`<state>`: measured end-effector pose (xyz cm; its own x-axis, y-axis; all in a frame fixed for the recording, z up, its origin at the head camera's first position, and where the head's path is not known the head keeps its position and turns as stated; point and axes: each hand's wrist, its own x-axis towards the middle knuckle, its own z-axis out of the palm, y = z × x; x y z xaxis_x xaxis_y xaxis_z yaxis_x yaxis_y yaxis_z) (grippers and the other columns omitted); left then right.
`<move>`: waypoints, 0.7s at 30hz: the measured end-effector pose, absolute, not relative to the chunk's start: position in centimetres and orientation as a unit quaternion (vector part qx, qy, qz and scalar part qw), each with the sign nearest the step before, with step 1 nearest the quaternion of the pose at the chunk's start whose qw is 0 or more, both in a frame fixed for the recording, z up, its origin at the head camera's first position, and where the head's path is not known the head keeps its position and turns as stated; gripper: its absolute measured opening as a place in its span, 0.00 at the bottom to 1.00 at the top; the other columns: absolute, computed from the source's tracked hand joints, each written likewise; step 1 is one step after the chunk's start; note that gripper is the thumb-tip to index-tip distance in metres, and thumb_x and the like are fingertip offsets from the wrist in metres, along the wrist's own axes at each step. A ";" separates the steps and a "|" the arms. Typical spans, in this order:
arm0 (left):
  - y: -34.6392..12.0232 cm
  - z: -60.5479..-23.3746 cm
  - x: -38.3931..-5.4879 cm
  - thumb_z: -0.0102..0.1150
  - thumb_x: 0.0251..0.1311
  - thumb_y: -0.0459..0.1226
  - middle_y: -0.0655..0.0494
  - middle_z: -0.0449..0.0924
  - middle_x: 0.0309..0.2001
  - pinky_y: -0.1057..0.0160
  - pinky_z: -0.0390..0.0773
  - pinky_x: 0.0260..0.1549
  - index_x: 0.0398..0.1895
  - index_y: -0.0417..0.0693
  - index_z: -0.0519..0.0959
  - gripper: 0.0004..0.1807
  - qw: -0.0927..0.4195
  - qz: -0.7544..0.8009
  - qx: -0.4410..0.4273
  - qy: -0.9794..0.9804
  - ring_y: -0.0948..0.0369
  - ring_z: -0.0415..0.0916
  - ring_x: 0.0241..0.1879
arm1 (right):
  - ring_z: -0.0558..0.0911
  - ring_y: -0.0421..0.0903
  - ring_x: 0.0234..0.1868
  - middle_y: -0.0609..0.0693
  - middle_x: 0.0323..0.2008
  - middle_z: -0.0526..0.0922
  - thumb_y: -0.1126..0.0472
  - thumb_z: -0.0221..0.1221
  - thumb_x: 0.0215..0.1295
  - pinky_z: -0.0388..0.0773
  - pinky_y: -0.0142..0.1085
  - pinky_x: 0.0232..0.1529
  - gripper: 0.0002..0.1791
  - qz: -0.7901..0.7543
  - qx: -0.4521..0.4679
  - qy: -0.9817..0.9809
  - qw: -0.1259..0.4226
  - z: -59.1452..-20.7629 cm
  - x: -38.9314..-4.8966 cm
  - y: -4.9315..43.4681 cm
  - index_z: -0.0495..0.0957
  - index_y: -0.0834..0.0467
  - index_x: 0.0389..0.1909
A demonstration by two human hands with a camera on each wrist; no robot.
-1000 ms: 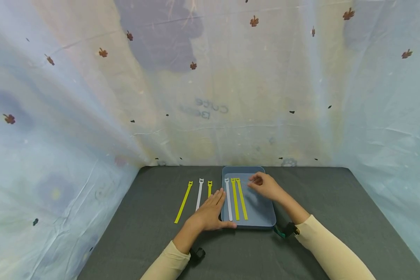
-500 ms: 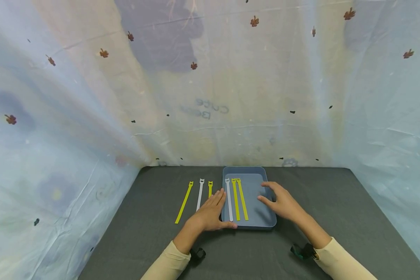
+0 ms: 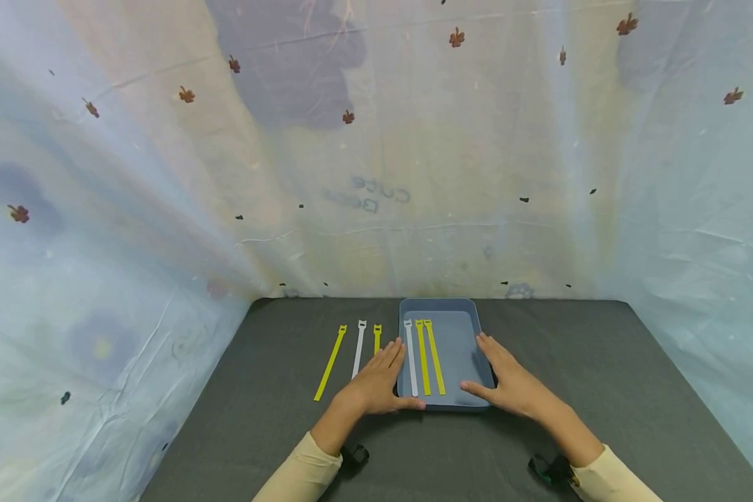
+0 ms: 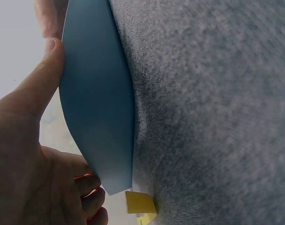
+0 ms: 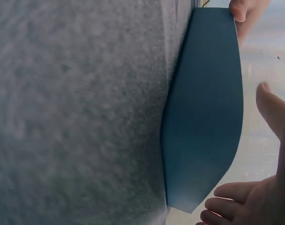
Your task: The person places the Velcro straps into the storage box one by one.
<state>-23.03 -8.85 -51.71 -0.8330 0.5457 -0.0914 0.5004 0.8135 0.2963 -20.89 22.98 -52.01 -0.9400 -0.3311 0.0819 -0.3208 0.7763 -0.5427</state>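
Dark grey cloth spreads across the table, and on it sits the blue-grey tray, right between two hands, lying flat near the far edge. Inside, look, three strap ties run lengthwise, slotted heads at the far end: one white strap nearest the left wall, then a yellow strap with a second yellow strap beside it, heads close together and tails fanning slightly apart. Here's the left hand, fingers straight and laid along the tray's left side, thumb out on the near rim; the left wrist view confirms that thumb against the edge. Across from it, the right hand is open, thumb spread wide of the fingers, fingertips at the right rim, though whether they touch it can't be told. Out to the left, three more on the cloth: an outer yellow strap lying aslant, a middle white strap, and an inner yellow strap, these last two partly covered by the left hand. Cream sleeves reach in from below, and behind everything hangs a pale curtain dotted with brown leaf shapes.
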 end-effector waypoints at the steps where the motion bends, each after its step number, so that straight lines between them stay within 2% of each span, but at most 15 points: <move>1: -8.9 -51.7 -23.0 0.62 0.60 0.75 0.44 0.39 0.88 0.48 0.48 0.84 0.88 0.41 0.44 0.70 0.088 0.132 0.275 0.948 0.49 0.39 0.87 | 0.51 0.71 0.84 0.67 0.85 0.48 0.26 0.64 0.67 0.61 0.72 0.75 0.65 -0.282 -0.175 0.943 0.012 -52.1 -20.8 23.0 0.48 0.65 0.86; 8: -8.8 -51.6 -23.0 0.63 0.60 0.75 0.43 0.40 0.88 0.48 0.50 0.84 0.88 0.40 0.45 0.69 0.087 0.133 0.274 0.949 0.48 0.40 0.87 | 0.50 0.71 0.84 0.68 0.85 0.47 0.26 0.68 0.63 0.61 0.71 0.75 0.69 -0.277 -0.186 0.942 0.017 -52.5 -20.5 23.1 0.49 0.70 0.85; 21: -8.9 -51.5 -22.9 0.64 0.60 0.74 0.43 0.39 0.88 0.49 0.49 0.84 0.88 0.40 0.45 0.69 0.090 0.141 0.273 0.947 0.48 0.40 0.87 | 0.47 0.70 0.85 0.68 0.86 0.43 0.25 0.70 0.59 0.59 0.69 0.77 0.74 -0.274 -0.191 0.942 0.032 -52.6 -20.3 23.3 0.44 0.69 0.86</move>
